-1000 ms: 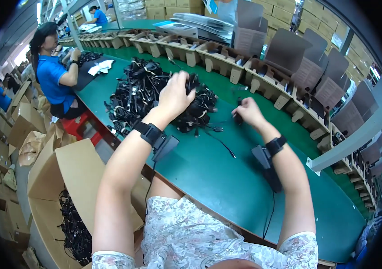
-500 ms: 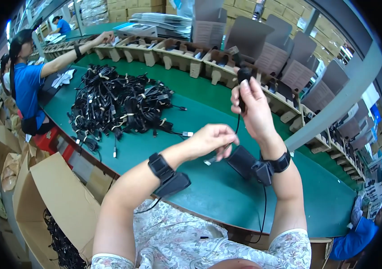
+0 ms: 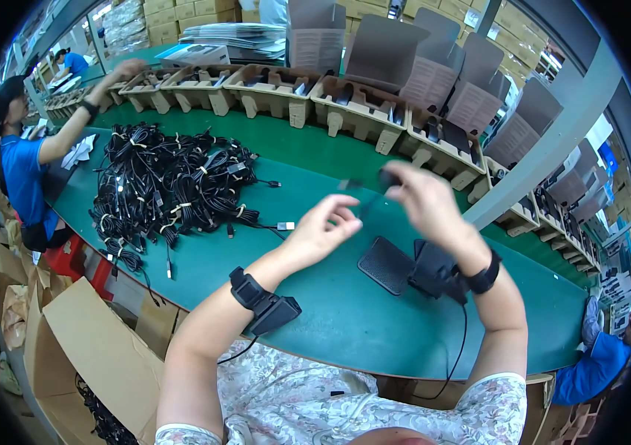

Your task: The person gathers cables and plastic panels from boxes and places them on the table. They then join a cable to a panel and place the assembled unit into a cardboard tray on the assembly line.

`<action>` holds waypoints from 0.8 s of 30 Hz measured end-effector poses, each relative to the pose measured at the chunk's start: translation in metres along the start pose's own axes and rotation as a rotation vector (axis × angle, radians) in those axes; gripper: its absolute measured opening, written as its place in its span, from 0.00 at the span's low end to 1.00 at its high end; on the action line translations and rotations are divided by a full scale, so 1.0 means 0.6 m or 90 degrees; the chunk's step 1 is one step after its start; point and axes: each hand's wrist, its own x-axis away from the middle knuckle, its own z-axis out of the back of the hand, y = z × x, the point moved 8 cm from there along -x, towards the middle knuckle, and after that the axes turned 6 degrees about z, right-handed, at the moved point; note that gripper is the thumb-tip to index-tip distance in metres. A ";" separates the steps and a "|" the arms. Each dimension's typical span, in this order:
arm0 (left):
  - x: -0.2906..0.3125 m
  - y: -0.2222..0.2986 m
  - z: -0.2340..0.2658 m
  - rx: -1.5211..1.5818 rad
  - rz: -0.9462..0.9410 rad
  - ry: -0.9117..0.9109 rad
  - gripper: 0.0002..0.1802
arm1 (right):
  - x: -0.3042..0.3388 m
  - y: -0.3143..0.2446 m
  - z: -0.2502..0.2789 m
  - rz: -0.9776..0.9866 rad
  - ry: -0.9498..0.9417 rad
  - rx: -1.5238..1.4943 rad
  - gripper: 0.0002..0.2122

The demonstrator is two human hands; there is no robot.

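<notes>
My right hand [image 3: 432,206] is closed on a black cable [image 3: 387,179], seen as a blurred dark bundle at its fingertips. A blurred connector [image 3: 349,184] sticks out to the left of it. Over the middle of the table, my left hand [image 3: 324,231] has its fingers loosely bent and apart, its tips close to a dark blurred stretch of cable; whether they touch is unclear. A big pile of black tied cables [image 3: 174,182] lies left of my hands, with several loose plug ends pointing outward.
Brown moulded trays [image 3: 271,93] with black items line the far side of the green table [image 3: 315,311]. Grey open boxes [image 3: 386,52] stand behind them. A grey post [image 3: 545,159] slants at right. A cardboard box [image 3: 100,348] holds cables at lower left. A co-worker [image 3: 22,159] reaches toward the trays.
My right hand has come down with the cable and tilted left. My left hand has moved up and left, its fingers loosened. The view has shifted; the co-worker's arm still reaches out.
</notes>
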 end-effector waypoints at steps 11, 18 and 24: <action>0.004 -0.075 0.084 -0.151 -0.027 0.209 0.27 | -0.093 0.387 0.034 -0.322 0.088 0.298 0.15; 0.007 -0.086 0.094 -0.147 -0.017 0.196 0.27 | -0.117 0.443 -0.059 -0.200 -0.146 0.456 0.12; 0.001 -0.072 0.084 -0.234 -0.015 0.182 0.26 | -0.156 0.489 -0.091 -0.332 -0.068 0.424 0.10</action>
